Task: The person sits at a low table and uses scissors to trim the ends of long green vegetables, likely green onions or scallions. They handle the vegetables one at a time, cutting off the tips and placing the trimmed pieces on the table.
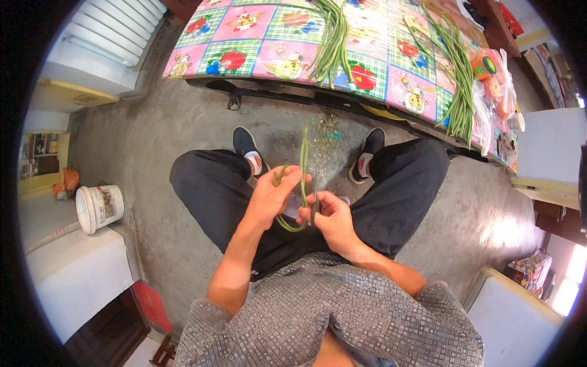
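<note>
Between my knees, my left hand (274, 195) grips green yard-long beans (303, 158). They stick up past the fingertips, and a loop hangs below the hand towards the right fingers. In my right hand (334, 218) is a thin-bladed cutting tool (315, 206) with a dark handle, its blade pointing away from me beside the beans. Whether it is a knife or scissors cannot be made out. Something pale (292, 208) shows behind the hands in my lap, mostly hidden.
A low table (279, 57) with a patterned cover stands ahead, bearing two bundles of long beans (334, 46) (458, 91). Plastic bags (504, 87), an orange jar (484, 66) and a paper cup (516, 122) are at its right. Scraps (323, 142) litter the floor. A white bucket (98, 208) is left.
</note>
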Available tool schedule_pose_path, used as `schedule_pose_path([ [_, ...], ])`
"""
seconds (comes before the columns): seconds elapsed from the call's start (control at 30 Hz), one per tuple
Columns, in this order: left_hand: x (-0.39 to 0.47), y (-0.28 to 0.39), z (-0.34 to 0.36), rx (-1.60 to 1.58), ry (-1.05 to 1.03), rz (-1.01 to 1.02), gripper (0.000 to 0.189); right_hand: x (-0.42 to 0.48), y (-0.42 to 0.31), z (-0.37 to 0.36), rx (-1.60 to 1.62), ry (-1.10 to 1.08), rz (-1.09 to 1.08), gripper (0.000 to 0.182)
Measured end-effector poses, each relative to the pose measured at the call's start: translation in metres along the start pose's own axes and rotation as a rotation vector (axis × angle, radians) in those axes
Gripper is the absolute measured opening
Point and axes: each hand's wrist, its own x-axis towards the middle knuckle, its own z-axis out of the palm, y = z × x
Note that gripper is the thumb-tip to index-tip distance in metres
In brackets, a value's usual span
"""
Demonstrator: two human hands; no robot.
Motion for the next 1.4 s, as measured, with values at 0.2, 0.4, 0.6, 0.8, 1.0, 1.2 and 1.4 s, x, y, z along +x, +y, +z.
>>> schedule_pose_path([
  [0.2,0.009,-0.005,-0.001,-0.081,0.007,0.048,0.032,-0.006,0.008,-0.001,-0.098,-0.054,0.013,0.023],
  [0.4,0.007,-0.011,0.000,0.016,0.117,0.155,0.029,-0.002,0.012,-0.007,-0.153,-0.105,0.035,0.027],
  [0.6,0.003,-0.011,0.001,0.113,0.203,0.289,0.026,0.004,0.002,-0.018,-0.172,-0.103,-0.055,0.032],
  [0.8,-0.002,-0.011,0.000,0.111,0.157,0.300,0.026,0.016,-0.032,-0.039,-0.313,-0.025,-0.073,0.032],
  [1.0,-0.011,-0.005,-0.002,0.096,0.077,0.166,0.026,0.029,-0.070,-0.054,-1.055,-0.007,-0.397,0.044],
  [1.2,-0.024,0.008,-0.002,0.133,0.037,0.126,0.025,0.028,-0.086,-0.063,-0.580,-0.117,-0.074,0.055],
  [1.4,-0.029,0.008,-0.004,0.209,0.018,0.096,0.025,0.025,-0.092,-0.059,-0.602,-0.183,-0.044,0.057],
])
